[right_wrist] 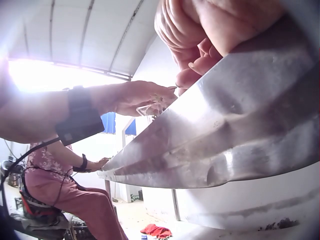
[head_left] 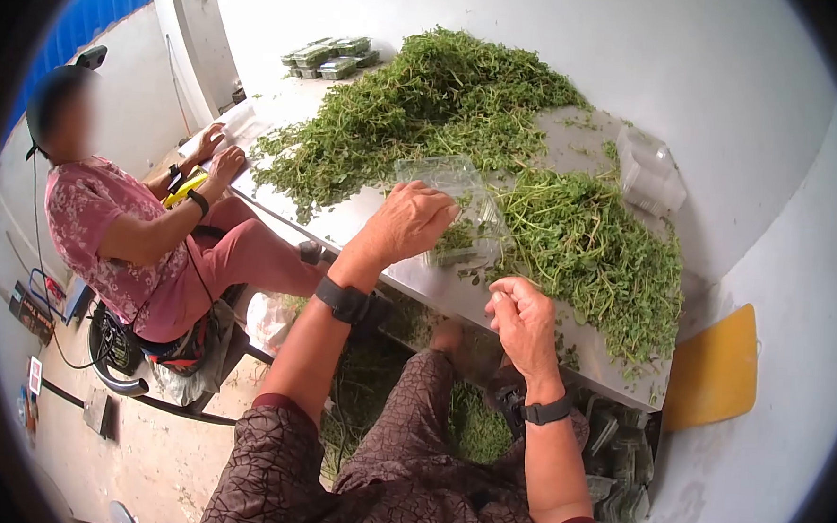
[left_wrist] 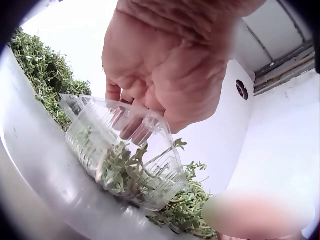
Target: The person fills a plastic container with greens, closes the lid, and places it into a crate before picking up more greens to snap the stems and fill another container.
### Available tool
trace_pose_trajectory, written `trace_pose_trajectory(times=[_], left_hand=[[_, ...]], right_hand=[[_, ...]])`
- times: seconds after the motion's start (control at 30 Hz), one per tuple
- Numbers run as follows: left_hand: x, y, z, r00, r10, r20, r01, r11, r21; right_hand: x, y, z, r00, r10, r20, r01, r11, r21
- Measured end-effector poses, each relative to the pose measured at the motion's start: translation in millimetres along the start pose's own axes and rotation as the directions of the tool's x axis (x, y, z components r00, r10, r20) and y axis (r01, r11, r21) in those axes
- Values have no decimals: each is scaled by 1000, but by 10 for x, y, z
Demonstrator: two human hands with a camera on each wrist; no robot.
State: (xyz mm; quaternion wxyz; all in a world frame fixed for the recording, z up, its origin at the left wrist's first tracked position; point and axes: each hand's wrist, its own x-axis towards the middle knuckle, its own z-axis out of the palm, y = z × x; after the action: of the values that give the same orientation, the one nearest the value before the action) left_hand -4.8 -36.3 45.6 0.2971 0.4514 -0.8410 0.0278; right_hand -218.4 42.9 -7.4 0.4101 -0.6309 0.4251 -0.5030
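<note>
A clear plastic container [head_left: 457, 249] with its lid [head_left: 439, 173] raised stands at the table's front edge. Green sprigs [left_wrist: 122, 170] lie inside it in the left wrist view. My left hand [head_left: 409, 221] [left_wrist: 165, 70] grips its rim, with curled fingers showing through the plastic. Just right of the container, my right hand [head_left: 525, 329] [right_wrist: 210, 30] hangs over the metal edge, its fingers curled and the thumb against them. Nothing shows in that hand. Beside the container is a smaller heap of greens [head_left: 590, 247].
A large heap of greens [head_left: 446, 88] covers the table's back. Filled boxes [head_left: 330, 56] stand at the back left, stacked empty containers [head_left: 650, 169] at the right. A seated person [head_left: 126, 237] is at the left, and a yellow board [head_left: 716, 367] leans by the right wall.
</note>
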Motion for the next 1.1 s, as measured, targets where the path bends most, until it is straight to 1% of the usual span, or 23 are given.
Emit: trace_pose_trajectory(times=[0.03, 0.1, 0.13, 0.17, 0.2, 0.23, 0.27, 0.3, 0.33, 0.37, 0.43, 0.47, 0.57, 0.63, 0.7, 0.73, 0.77, 0.83, 0.9, 0.97, 1.0, 1.07, 1.1], left_hand=[[-4, -16, 54, 1000, -2, 1, 2, 1000, -3], [5, -6, 136, 994, 107, -32, -110, 989, -100], [11, 5, 148, 994, 108, -32, -111, 988, -107], [20, 8, 151, 983, 48, 176, -43, 999, -32], [36, 28, 129, 928, -28, 370, 7, 998, 57], [46, 45, 103, 928, -25, 372, 6, 999, 53], [46, 53, 65, 951, -49, 304, 88, 989, -115], [41, 56, 16, 967, -89, 239, 158, 946, -284], [18, 47, -44, 976, -113, 186, 178, 906, -383], [-15, 14, -79, 984, -142, 108, 174, 893, -415], [-68, 9, -240, 996, -63, -59, 39, 938, -344], [-130, 66, -294, 989, -109, -96, 76, 952, -297], [-329, 112, -330, 989, -120, -89, 91, 957, -277], [-472, 137, -265, 991, -111, -76, 88, 962, -259], [-598, 173, -179, 994, -71, -84, 59, 989, -138], [-640, 194, -134, 992, -49, -119, 35, 992, -119], [-656, 207, -112, 991, -51, -122, 36, 992, -122], [-651, 245, -85, 994, 50, -100, -55, 997, -52], [-597, 262, -78, 992, 61, -115, -69, 995, -74], [-533, 250, -63, 999, 12, -36, -14, 999, -44], [-488, 249, -75, 999, 20, -37, -21, 999, -49], [-423, 273, -125, 991, -64, 121, 61, 998, 22], [-402, 284, -144, 990, -62, 124, 60, 998, 19]], right_hand=[[2, 2, -2, 1000, -3, 0, 3, 1000, -7], [5, 7, -3, 1000, -5, 2, 5, 1000, 3], [2, 7, -5, 1000, -9, 7, 9, 1000, 14], [0, 6, -5, 1000, -6, 5, 6, 1000, 9], [-2, 6, -1, 1000, 5, 3, -5, 1000, 23], [-6, 8, -1, 1000, 18, 0, -18, 999, 40], [-7, 5, -2, 1000, 22, -2, -22, 999, 38], [-3, -1, -3, 1000, 10, -3, -10, 999, 35], [-6, -2, 1, 1000, 1, -1, -1, 999, 33], [-7, -3, 2, 1000, 9, 5, -9, 999, 34], [1, -2, 2, 1000, -5, 9, 5, 999, 40], [1, -3, 4, 1000, -2, 2, 2, 999, 34], [-2, -12, 4, 1000, -13, -3, 13, 1000, 24], [-4, -13, 0, 1000, -12, 0, 12, 1000, 26], [-1, -17, 0, 1000, -12, 5, 12, 1000, 27], [-2, -13, 2, 1000, -6, 4, 6, 1000, 21], [-4, -9, 3, 1000, 1, 1, -1, 1000, 15], [-2, 6, 4, 1000, 0, 3, 0, 1000, 8], [2, 6, 4, 1000, -2, 4, 2, 1000, -1], [-1, 7, 3, 1000, 20, 2, -20, 1000, 14], [5, 12, 2, 1000, 19, -6, -18, 1000, 10], [0, 28, 7, 1000, 18, -1, -18, 999, 51], [-8, 21, 7, 1000, 22, -5, -22, 998, 50]])
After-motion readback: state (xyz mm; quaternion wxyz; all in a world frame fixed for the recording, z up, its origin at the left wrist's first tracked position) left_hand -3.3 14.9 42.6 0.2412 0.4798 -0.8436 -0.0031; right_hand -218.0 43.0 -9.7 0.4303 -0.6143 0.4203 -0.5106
